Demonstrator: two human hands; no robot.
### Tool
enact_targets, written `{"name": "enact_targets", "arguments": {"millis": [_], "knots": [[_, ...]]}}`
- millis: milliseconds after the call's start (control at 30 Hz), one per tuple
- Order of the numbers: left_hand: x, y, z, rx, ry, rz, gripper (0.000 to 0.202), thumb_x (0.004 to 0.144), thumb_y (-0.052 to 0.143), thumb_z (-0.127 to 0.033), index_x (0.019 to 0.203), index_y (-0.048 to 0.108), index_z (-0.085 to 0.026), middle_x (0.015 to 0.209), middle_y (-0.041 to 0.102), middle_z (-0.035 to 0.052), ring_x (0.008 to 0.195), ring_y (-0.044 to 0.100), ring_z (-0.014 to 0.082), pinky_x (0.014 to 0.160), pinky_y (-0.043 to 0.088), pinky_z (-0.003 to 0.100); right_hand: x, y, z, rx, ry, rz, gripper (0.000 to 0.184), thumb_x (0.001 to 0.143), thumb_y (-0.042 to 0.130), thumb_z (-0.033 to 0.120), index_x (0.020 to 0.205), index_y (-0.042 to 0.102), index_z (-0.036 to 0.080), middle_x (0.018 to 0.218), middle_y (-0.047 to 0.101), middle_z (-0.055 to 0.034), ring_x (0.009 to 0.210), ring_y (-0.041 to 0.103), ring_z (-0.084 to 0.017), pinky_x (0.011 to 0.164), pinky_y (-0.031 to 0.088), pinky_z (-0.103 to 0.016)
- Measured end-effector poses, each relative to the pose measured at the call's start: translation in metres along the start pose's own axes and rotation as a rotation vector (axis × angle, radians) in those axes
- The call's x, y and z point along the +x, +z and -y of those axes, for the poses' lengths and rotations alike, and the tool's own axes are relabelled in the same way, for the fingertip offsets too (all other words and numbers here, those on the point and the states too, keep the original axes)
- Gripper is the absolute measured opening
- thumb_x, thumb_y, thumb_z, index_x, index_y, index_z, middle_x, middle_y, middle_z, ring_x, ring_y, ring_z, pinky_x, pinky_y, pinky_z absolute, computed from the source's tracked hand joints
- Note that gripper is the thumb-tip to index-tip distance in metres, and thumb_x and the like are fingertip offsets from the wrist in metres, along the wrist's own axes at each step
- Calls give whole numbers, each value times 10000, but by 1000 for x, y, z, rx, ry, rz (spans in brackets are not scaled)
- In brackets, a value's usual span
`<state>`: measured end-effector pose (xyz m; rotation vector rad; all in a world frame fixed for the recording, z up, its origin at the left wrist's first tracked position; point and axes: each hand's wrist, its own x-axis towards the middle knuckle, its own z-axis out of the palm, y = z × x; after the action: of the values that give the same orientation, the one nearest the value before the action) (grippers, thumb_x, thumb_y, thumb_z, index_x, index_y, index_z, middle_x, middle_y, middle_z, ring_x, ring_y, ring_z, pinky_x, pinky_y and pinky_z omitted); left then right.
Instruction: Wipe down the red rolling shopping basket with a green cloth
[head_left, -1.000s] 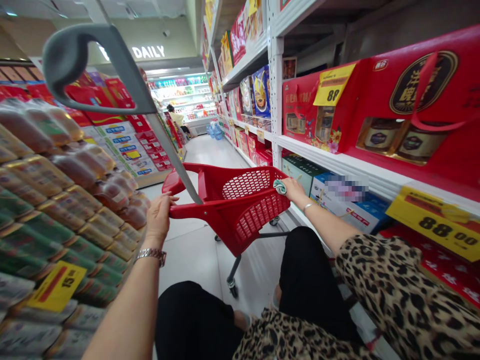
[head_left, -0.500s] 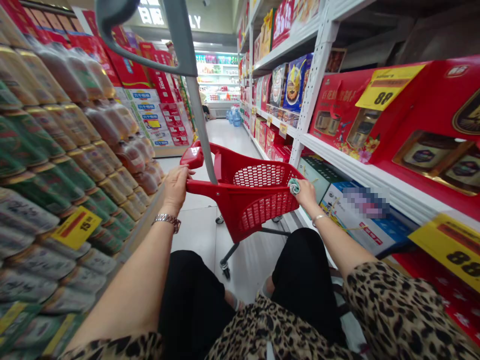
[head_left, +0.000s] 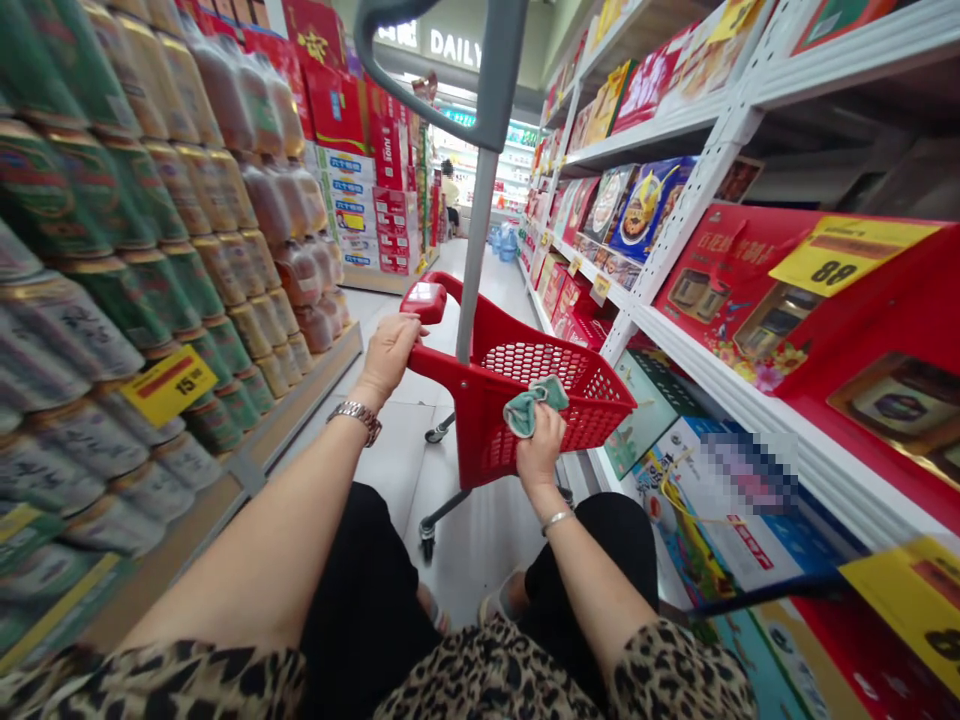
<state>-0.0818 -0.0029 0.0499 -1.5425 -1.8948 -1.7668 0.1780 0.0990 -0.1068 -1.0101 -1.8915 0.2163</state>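
At the lower centre of the frame, the person's right hand (head_left: 538,450) is closed around a crumpled teal cloth (head_left: 529,402), which bunches out above the fingers and lies just in front of the near rim of a red plastic shopping trolley (head_left: 469,440). The cloth is soft and pinched at its middle, with two rounded folds spreading to either side like a loose bow. Left of centre, the person's left hand (head_left: 386,358) is clenched around the trolley's red side rim, with a silver link wristwatch (head_left: 356,418) on that wrist. A thin silver bracelet (head_left: 556,520) circles the right wrist. A tall grey handle pole (head_left: 474,240) rises from the trolley toward the top of the frame. Along the left edge, stacked cans and bottles in plastic wrap (head_left: 97,250) fill a low shelf, while white metal shelving (head_left: 679,220) holding red gift boxes (head_left: 720,290) runs along the right.
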Motion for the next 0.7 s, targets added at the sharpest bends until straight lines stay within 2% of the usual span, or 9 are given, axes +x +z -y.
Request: {"name": "enact_targets", "arguments": {"millis": [67, 167, 233, 300, 433, 600, 700], "knots": [[-1, -1, -1, 3, 23, 7, 368, 920, 438, -422, 636, 582, -237, 818, 705, 61, 1128, 627, 248, 1104, 436, 387, -7, 5, 18, 70, -128, 67, 521, 909, 405, 82, 1336, 665, 228, 1272, 635, -161, 1221, 535, -298, 1110, 422, -530], [-1, -2, -2, 5, 57, 5, 381, 922, 431, -438, 641, 587, -233, 801, 693, 56, 1100, 637, 245, 1083, 446, 385, -15, 6, 43, 144, -438, 143, 467, 931, 469, 83, 1287, 695, 286, 1270, 665, -108, 1255, 535, -268, 1096, 435, -470], [-2, -2, -3, 12, 66, 9, 380, 925, 423, -442, 670, 611, -231, 802, 692, 50, 1103, 637, 241, 1077, 449, 382, -16, 6, 52, 148, -605, 122, 455, 936, 508, 77, 1285, 694, 302, 1285, 672, -83, 1298, 517, -255, 1083, 428, -438], [-3, -3, -3, 19, 59, 17, 379, 931, 422, -447, 705, 635, -231, 803, 689, 44, 1114, 632, 236, 1084, 447, 378, -13, 6, 54, 124, -670, 56, 463, 931, 527, 57, 1297, 688, 293, 1292, 672, -79, 1299, 513, -247, 1062, 421, -415], [-5, -4, -4, 31, 27, 22, 386, 936, 423, -460, 695, 627, -238, 865, 711, 51, 1137, 621, 229, 1104, 437, 364, -4, 10, 36, 86, -589, -22, 471, 909, 501, 15, 1265, 708, 243, 1239, 688, -93, 1194, 544, -232, 1009, 437, -377], [-4, -5, -6, 55, -3, 32, 358, 915, 437, -443, 658, 590, -245, 887, 716, 53, 1170, 614, 239, 1119, 425, 376, -2, 14, 2, 44, -375, 53, 518, 849, 494, 2, 1256, 716, 232, 1209, 692, -103, 1130, 549, -241, 1002, 442, -384], [-2, -7, -6, 63, -17, 64, 340, 898, 460, -425, 653, 600, -237, 945, 724, 63, 1189, 607, 246, 1127, 422, 386, 4, 11, -17, -22, -254, 38, 538, 808, 475, 4, 1238, 717, 217, 1210, 689, -108, 1120, 551, -247, 989, 440, -382]]}}
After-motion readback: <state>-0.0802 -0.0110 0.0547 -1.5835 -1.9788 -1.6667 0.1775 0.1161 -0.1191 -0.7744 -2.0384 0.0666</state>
